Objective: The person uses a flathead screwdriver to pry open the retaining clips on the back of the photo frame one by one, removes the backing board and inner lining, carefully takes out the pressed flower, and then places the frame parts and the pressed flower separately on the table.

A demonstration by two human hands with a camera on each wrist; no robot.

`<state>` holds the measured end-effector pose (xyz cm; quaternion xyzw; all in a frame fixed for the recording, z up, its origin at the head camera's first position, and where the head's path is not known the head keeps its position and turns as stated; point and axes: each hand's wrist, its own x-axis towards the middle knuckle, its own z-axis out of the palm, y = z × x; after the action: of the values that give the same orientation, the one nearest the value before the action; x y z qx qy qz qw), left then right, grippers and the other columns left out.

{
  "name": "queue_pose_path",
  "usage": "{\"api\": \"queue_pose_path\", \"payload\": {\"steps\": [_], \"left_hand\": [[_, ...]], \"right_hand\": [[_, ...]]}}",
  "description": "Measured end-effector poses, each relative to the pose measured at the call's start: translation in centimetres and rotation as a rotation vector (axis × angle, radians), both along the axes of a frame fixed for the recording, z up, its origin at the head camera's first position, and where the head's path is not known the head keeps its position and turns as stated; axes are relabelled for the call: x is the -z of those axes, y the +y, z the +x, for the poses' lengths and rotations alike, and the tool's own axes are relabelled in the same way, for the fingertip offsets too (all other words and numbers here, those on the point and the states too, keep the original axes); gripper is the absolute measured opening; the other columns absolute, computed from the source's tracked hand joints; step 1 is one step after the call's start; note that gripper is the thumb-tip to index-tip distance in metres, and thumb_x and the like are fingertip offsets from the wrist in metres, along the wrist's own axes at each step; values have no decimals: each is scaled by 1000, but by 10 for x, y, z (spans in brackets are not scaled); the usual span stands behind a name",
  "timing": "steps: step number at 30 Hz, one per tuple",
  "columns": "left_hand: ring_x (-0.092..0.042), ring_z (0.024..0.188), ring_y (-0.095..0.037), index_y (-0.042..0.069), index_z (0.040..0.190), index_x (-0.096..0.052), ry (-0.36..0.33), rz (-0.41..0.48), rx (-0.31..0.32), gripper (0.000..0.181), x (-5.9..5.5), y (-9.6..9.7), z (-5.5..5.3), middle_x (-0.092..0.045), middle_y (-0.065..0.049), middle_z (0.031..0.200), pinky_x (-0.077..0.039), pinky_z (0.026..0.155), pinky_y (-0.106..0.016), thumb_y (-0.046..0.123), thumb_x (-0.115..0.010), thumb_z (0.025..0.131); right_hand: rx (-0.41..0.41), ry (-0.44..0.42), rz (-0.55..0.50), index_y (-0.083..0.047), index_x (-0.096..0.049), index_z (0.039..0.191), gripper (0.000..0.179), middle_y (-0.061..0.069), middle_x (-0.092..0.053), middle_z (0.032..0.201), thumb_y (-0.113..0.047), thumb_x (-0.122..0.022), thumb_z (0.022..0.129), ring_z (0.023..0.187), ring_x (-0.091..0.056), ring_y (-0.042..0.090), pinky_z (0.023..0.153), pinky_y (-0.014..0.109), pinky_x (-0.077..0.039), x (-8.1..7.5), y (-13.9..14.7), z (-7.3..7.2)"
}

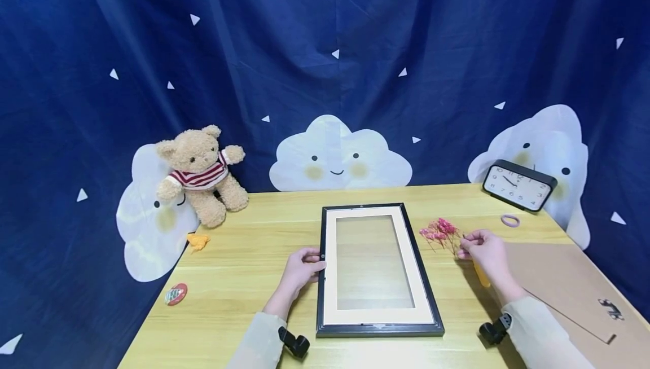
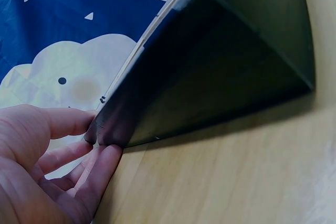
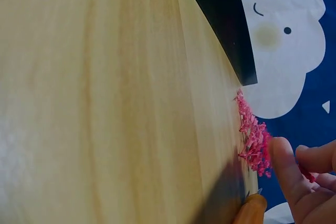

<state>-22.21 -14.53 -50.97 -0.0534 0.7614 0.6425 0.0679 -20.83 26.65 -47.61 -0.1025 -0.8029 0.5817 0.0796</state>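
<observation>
A black picture frame [image 1: 381,329] with a cream mat lies in the middle of the table. My left hand [image 1: 301,270] grips its left side; in the left wrist view the thumb and fingers [image 2: 71,121] pinch the corner of the dark side wall [image 2: 173,82]. To the right of the frame lie pink dried flowers [image 1: 440,231]. My right hand [image 1: 484,250] is at their right end, thumb and forefinger pinched together, a bit of pink showing between the fingers in the right wrist view. Below this hand lies an orange-handled tool [image 1: 481,275] with a pointed metal tip [image 3: 254,192].
A brown backing board [image 1: 548,267] covers the right side, with a small dark metallic piece [image 1: 611,309] on it. Behind it are a purple ring [image 1: 510,220] and a clock [image 1: 519,186]. At the left are a teddy bear [image 1: 203,177], a small orange object [image 1: 198,241] and a round badge [image 1: 175,294].
</observation>
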Motion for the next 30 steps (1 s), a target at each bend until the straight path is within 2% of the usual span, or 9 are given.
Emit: {"api": "queue_pose_path", "payload": {"steps": [6, 11, 16, 21, 25, 30], "left_hand": [[-61, 67, -20, -1, 116, -58, -10, 4, 4, 43, -1, 0, 0, -59, -14, 101, -57, 61, -34, 3, -74, 76], [-61, 68, -19, -2, 117, -58, -13, 11, 7, 44, -1, 0, 0, -59, -14, 101, -57, 61, -34, 3, -74, 76], [-61, 67, -18, -1, 117, -58, -11, 12, 3, 43, -1, 0, 0, -58, -14, 101, -57, 60, -33, 3, -74, 77], [-61, 67, -18, -1, 117, -58, -10, 6, 1, 43, -1, 0, -1, -58, -14, 101, -57, 60, -33, 3, -73, 77], [-61, 68, -18, -1, 118, -58, -8, 6, 5, 44, -2, 1, -1, -58, -14, 101, -57, 61, -33, 3, -73, 77], [-61, 67, -18, 0, 117, -59, -15, 9, 1, 43, -2, 0, -1, -58, -14, 100, -57, 61, -33, 2, -73, 76]], "right_hand": [[-51, -29, 57, 20, -47, 106, 27, 26, -62, 81, 0, -55, 90, 63, -65, 23, 61, 33, -58, -6, -3, 5], [-109, -34, 161, 20, -49, 107, 30, 29, -63, 81, -6, -53, 92, 64, -66, 30, 58, 35, -57, -11, -4, 10], [-135, -38, 256, 17, -51, 107, 32, 26, -64, 81, -12, -54, 93, 63, -65, 28, 55, 35, -57, -13, -2, 14], [-180, -24, 244, 20, -50, 105, 29, 25, -63, 78, -7, -51, 94, 58, -64, 28, 52, 34, -56, -10, 0, 14], [-178, -23, 212, 21, -50, 105, 28, 25, -63, 78, -4, -50, 94, 57, -63, 28, 51, 34, -56, -9, -1, 15], [-203, -30, 154, 19, -50, 107, 29, 26, -64, 82, -7, -49, 95, 62, -63, 28, 56, 34, -57, -12, -11, 14]]}}
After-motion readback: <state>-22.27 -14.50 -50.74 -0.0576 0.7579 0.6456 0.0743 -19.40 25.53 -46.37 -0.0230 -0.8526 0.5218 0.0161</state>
